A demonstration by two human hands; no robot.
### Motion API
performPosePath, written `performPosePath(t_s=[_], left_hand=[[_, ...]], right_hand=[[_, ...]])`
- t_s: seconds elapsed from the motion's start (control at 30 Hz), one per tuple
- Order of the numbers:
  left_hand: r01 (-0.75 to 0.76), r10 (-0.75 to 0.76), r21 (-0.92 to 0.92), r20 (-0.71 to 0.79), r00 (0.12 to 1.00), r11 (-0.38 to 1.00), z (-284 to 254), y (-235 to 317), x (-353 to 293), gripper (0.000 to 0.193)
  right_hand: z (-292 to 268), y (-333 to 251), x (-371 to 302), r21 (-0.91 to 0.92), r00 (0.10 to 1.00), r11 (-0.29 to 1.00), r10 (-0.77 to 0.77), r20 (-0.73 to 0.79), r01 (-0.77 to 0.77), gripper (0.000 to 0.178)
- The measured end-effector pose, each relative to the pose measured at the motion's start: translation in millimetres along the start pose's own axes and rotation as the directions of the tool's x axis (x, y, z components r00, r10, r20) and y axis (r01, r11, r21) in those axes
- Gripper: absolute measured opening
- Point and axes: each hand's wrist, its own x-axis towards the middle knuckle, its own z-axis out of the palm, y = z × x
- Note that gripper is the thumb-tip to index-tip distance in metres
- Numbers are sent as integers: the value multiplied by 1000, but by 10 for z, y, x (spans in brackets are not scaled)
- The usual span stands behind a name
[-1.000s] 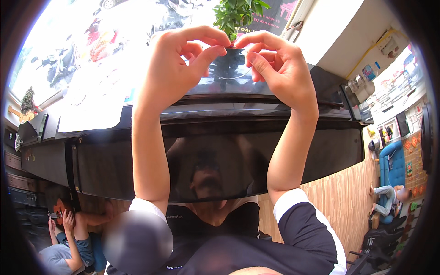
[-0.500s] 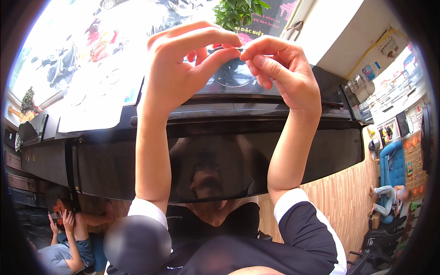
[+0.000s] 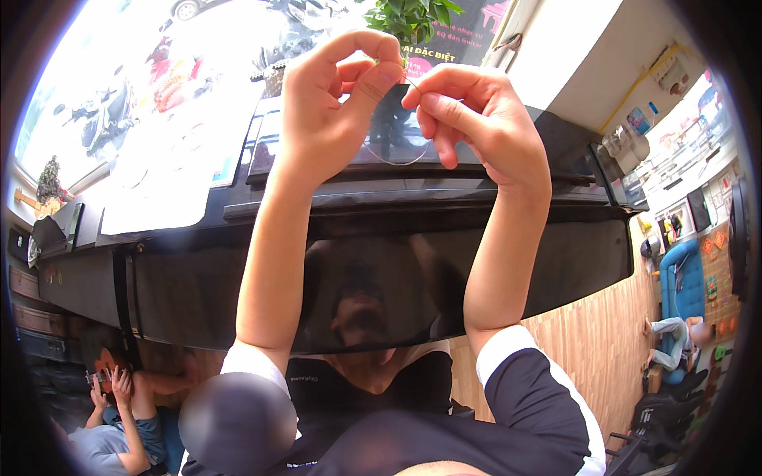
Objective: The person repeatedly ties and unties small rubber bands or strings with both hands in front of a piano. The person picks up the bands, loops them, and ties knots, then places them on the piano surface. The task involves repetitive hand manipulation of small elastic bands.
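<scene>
Left grip (image 3: 327,119) and right grip (image 3: 490,119) pinch a thin, pale, curved strand (image 3: 397,164).

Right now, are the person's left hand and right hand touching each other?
Apart. The head view shows a narrow gap between the left hand and the right hand, with a short stretch of thin strand showing there.

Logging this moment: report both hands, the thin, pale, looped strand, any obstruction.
Left hand, right hand: both pinching strand. Strand curves below. Leafy green plant beyond; nothing visibly blocking.
</scene>
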Motion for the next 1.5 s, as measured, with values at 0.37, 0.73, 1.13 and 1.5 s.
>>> performPosePath(t_s=[0.37,0.73,1.13,1.5], left_hand=[[393,-397,102,20,918,914,-71,22,29,16],[290,-309,126,186,932,949,-202,23,42,21],[-128,-1,512,244,970,849,-202,87,83,9],[258,-256,4,147,955,966,-219,71,63,7]], right_hand=[[41,10,-46,-270,983,962,-91,-157,46,13],[45,-5,-25,-360,973,933,-73,-217,-11,18],[22,-23,-34,-291,968,953,7,-251,-82,19],[-7,15,-38,-289,972,957,-56,-226,-12,14]])
